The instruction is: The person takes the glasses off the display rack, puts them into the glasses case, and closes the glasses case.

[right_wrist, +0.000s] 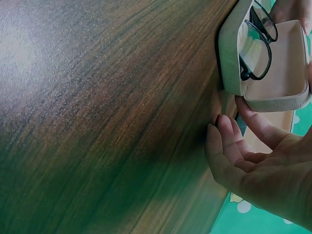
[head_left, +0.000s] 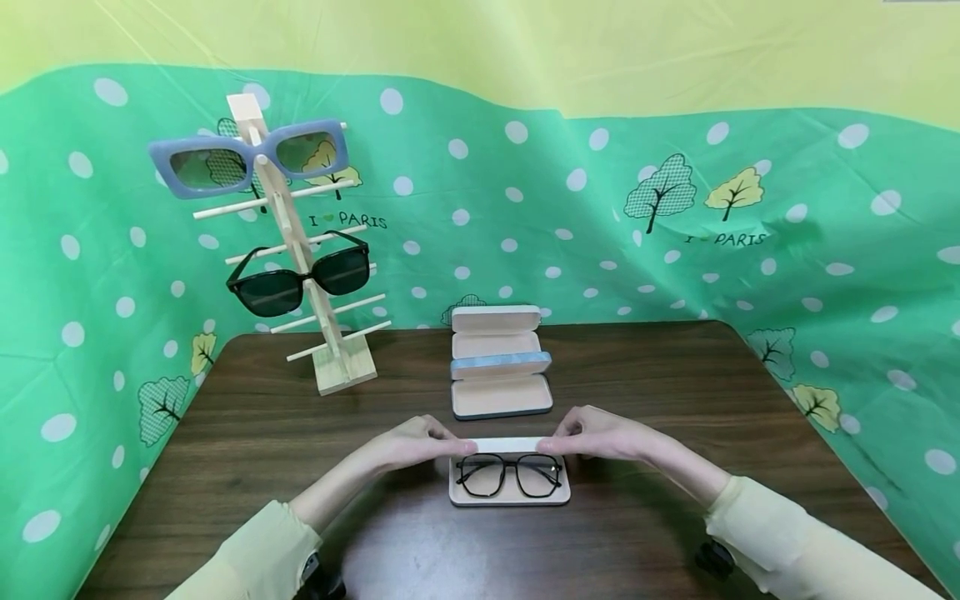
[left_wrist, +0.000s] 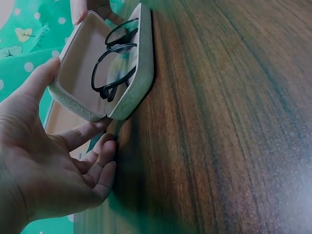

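A pale eyeglass case (head_left: 510, 502) lies on the table with its lid (left_wrist: 80, 58) raised partway. Inside its base rests a pair of black-framed eyeglasses (head_left: 510, 477) with clear lenses. My left hand (head_left: 412, 442) pinches the lid's left corner, thumb on the upper edge and index finger behind near the hinge. At the opposite corner, my right hand (head_left: 603, 435) grips the lid the same way. In both wrist views the other fingers are loosely bent beside the case, close to the tabletop.
Behind stand two open cases, one with a blue edge (head_left: 501, 363). A wooden display rack (head_left: 345, 367) at the left holds blue-framed sunglasses (head_left: 161, 158) above black sunglasses (head_left: 270, 293). Green patterned cloth (head_left: 525, 192) hangs behind the dark wooden table (head_left: 637, 367).
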Tool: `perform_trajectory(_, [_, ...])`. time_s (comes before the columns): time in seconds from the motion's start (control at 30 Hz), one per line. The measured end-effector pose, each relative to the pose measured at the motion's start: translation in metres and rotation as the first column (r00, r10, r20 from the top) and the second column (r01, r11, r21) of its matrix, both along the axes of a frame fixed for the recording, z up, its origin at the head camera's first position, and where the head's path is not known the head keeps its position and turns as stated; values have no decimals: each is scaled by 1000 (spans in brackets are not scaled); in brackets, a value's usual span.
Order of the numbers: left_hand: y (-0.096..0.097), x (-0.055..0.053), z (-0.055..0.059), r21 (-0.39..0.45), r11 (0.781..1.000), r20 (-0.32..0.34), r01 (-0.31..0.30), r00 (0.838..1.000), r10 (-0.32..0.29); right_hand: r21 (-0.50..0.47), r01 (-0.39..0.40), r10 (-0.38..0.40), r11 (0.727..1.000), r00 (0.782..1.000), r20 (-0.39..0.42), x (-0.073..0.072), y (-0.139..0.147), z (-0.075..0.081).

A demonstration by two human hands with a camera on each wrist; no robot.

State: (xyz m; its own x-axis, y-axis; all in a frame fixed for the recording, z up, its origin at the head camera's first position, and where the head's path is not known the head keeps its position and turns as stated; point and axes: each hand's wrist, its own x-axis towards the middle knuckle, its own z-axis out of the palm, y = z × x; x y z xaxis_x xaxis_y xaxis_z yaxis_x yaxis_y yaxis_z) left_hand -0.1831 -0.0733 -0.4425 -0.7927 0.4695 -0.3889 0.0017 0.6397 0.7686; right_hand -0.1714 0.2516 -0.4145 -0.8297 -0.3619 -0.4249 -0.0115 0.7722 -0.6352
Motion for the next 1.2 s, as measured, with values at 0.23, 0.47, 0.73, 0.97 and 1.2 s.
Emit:
perform_trajectory(0.23, [0, 3, 0, 45, 999, -30, 18, 999, -16, -3, -13, 13, 1000, 1000, -21, 2, 1, 0])
perform_trajectory(0.47, [1, 9, 0, 22, 1000, -105, -9, 994, 11, -14, 13, -15, 1000, 995, -98, 9, 0, -3])
perform_trajectory(0.73, [3, 14, -3, -54, 995, -142, -87, 987, 78, -14, 2, -4, 1000, 987, -158, 11, 0, -7])
perform_trajectory(0.97, [2, 19, -7, -32, 995, -193, -95, 977, 87, -23, -27, 21, 999, 977, -212, 13, 0, -8])
perform_trajectory(1.2, [3, 19, -11, -11, 996, -229, -92, 970, 87, -3, -41, 38, 999, 964, -265, 14, 0, -10])
